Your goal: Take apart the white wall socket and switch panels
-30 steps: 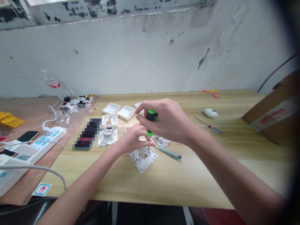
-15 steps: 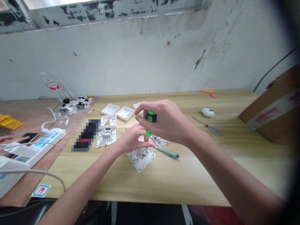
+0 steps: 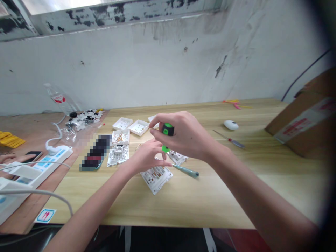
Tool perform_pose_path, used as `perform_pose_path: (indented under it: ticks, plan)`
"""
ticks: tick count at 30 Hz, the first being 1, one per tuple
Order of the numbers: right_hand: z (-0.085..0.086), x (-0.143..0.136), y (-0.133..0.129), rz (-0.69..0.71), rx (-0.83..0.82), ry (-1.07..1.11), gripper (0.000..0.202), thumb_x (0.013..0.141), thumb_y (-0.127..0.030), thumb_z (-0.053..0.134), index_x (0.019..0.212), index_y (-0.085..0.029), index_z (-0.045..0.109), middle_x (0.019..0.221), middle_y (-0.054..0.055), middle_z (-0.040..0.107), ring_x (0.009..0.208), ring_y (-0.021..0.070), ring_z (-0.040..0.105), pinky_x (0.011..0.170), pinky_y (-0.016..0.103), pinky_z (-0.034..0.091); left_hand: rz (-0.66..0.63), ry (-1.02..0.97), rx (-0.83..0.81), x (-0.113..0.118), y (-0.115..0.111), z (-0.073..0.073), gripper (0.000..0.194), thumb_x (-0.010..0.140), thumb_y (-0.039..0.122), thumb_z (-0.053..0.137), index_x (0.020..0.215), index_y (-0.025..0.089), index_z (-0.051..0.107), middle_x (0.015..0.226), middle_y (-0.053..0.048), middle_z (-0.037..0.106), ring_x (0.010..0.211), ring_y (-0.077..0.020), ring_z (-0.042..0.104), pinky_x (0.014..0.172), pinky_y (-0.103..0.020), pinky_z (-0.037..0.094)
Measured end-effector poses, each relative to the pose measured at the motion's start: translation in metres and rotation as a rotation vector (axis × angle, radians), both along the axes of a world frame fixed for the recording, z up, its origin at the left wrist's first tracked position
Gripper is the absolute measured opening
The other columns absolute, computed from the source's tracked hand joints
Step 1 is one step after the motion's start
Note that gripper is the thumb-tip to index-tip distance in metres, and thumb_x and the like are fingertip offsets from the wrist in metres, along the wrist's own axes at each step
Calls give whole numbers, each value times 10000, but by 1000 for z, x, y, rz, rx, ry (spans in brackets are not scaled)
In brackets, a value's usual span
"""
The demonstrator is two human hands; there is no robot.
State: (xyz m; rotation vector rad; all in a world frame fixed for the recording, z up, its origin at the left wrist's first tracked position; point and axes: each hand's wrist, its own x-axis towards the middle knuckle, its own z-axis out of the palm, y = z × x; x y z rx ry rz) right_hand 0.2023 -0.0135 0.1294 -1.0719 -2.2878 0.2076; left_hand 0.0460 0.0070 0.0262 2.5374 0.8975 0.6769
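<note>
My right hand (image 3: 181, 134) is wrapped round the green and black handle of an upright screwdriver (image 3: 168, 129). Just below it, my left hand (image 3: 150, 154) curves about the tool's lower end, thumb stretched to the right and fingers bent; what they pinch is hidden. Under that hand lies a white plastic socket panel (image 3: 156, 182) with brass-coloured parts in it. A second white panel (image 3: 177, 157) is partly covered behind my hands. Beside my left thumb, a teal pen-like tool (image 3: 187, 170) rests on the table.
Left of my hands are another white panel (image 3: 118, 155), a tray of brass parts (image 3: 120, 137), white trays (image 3: 139, 127) and a phone (image 3: 96, 153). A power strip (image 3: 55, 157) and another person's hand (image 3: 25, 158) are farther left. Rightward lie a thin screwdriver (image 3: 229, 139), white mouse (image 3: 231, 125) and carton (image 3: 301, 119).
The whole view has shifted slightly. Both my hands keep nearly the same pose round the screwdriver. At far left, the other person's hand has moved over the phone there.
</note>
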Motion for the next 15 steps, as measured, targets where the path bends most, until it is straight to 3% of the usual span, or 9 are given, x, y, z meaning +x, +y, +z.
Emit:
perform_pose_path:
  ticks: [2, 4, 6, 10, 15]
  plan:
    - [0, 1, -1, 3, -9, 4, 208, 808, -236, 508, 893, -196, 695, 630, 3, 583, 586, 107, 449, 573, 253, 292, -62, 6, -41, -4, 0, 2, 195, 778, 347, 719, 892, 189, 705, 964, -55, 693, 945, -222, 613, 791, -325, 477]
    - [0, 1, -1, 6, -10, 10, 209, 806, -233, 511, 897, -196, 695, 640, 5, 589, 590, 107, 453, 577, 253, 294, -125, 27, -90, -8, -1, 4, 157, 830, 299, 670, 953, 211, 712, 974, -46, 693, 948, -203, 615, 796, -310, 475]
    - [-1, 1, 0, 7, -6, 15, 208, 805, -236, 515, 899, -195, 695, 645, 6, 589, 591, 106, 450, 578, 253, 294, -138, 49, -113, -9, -1, 5, 117, 849, 282, 649, 894, 213, 731, 933, -41, 696, 922, -193, 619, 781, -296, 471]
    - [-3, 0, 1, 20, -4, 32, 195, 805, -234, 522, 885, -193, 695, 609, -7, 567, 569, 100, 423, 568, 251, 286, -25, 74, -51, -5, 1, 1, 195, 782, 354, 715, 698, 178, 714, 837, -44, 689, 856, -202, 616, 719, -284, 459]
    - [-3, 1, 3, 38, -12, 77, 168, 807, -198, 527, 843, -182, 691, 643, -11, 589, 569, 86, 409, 571, 244, 289, -37, 98, -23, -8, 1, -9, 223, 758, 398, 730, 856, 200, 703, 940, -39, 680, 914, -210, 597, 776, -302, 454]
